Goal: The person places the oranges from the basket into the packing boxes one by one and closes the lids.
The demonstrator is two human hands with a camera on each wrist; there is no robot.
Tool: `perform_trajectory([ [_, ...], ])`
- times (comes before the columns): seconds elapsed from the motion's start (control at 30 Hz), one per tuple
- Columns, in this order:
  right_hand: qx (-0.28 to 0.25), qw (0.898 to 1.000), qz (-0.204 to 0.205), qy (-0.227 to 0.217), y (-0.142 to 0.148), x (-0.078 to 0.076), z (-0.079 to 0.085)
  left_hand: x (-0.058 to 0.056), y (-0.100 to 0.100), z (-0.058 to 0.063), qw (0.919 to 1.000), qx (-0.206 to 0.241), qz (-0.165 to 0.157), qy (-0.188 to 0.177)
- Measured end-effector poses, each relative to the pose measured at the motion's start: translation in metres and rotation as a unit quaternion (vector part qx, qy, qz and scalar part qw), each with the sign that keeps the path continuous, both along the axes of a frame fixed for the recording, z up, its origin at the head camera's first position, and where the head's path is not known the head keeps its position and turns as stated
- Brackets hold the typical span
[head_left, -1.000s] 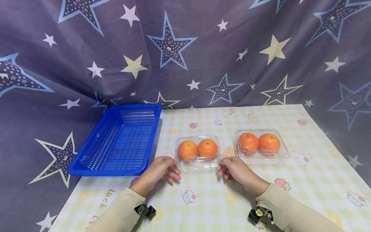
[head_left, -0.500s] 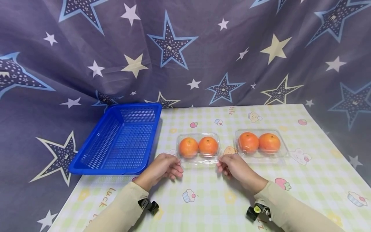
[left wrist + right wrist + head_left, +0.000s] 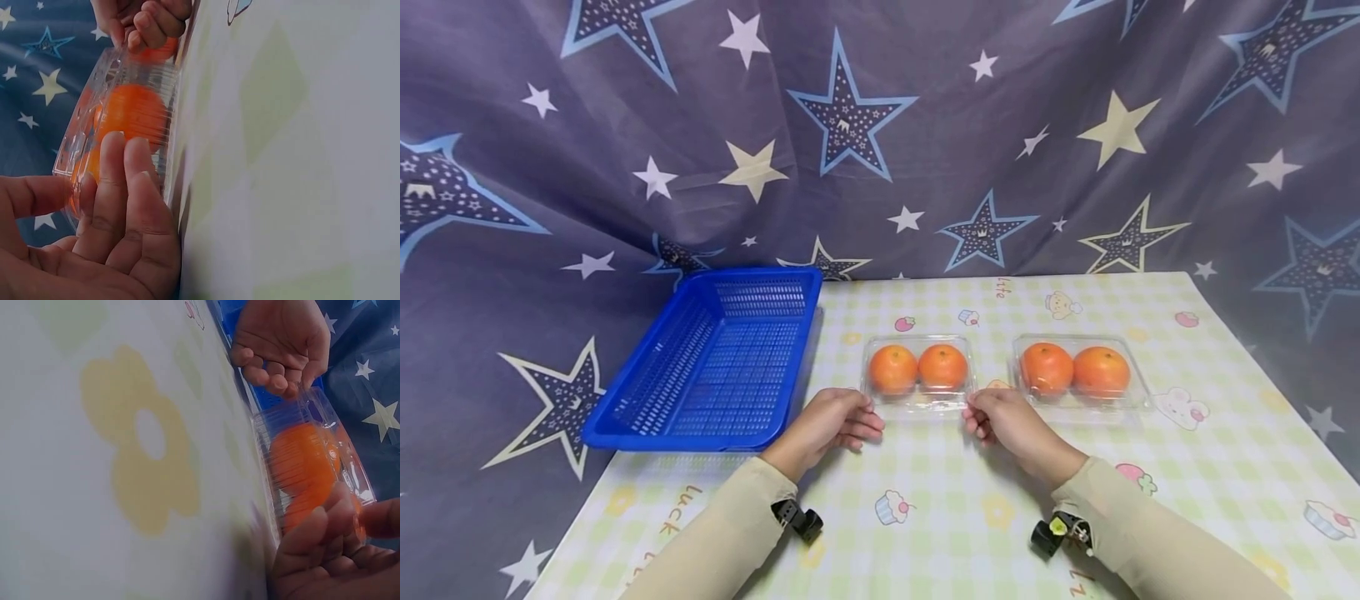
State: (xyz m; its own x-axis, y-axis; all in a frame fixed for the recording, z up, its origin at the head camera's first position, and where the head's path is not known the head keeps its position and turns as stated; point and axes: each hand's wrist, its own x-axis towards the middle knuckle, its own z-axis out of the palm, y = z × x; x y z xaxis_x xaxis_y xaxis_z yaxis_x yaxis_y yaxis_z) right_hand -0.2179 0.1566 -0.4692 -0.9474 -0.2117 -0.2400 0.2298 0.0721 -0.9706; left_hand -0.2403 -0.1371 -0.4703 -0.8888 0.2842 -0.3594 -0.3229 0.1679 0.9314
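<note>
In the head view a clear plastic clamshell box (image 3: 917, 408) with two oranges (image 3: 893, 369) inside sits on the middle of the table. My left hand (image 3: 831, 421) pinches its near left corner between thumb and index finger, the other fingers loosely bent below. At the near right corner my right hand (image 3: 1011, 423) pinches the rim in the same way. Both wrist views show thumb and index finger meeting on the box's edge (image 3: 74, 134). A second clear box (image 3: 1138, 387), also holding two oranges (image 3: 1101, 371), lies to the right, untouched.
A blue plastic basket (image 3: 700, 442) with slotted walls stands left of the box, nothing in it. A checked, patterned cloth (image 3: 940, 508) covers the table. Behind hangs a dark curtain (image 3: 700, 83) with stars.
The middle box has slid a little away from me, toward the back of the table, with both hands moving along at its corners. The right box and the basket stay put.
</note>
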Motion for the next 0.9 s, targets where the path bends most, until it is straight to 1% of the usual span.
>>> perform_trajectory([
  [0.23,-0.003,1.000,-0.011,-0.004,0.0002,-0.0005,0.0012,0.0001,0.0022,0.0026,0.9999,0.003,-0.008,0.007],
  [0.53,-0.013,1.000,-0.007,-0.008,-0.0015,-0.0007,-0.0003,0.0004,0.0030,0.0052,0.9999,-0.009,0.004,0.010],
  [0.7,-0.008,1.000,0.005,0.001,-0.0028,0.0002,0.0008,0.0013,0.0016,0.0047,0.9998,-0.015,0.008,0.010],
  [0.9,-0.002,1.000,0.005,-0.005,-0.0025,-0.0013,0.0009,0.0010,0.0014,0.0043,0.9997,-0.017,0.012,0.008],
])
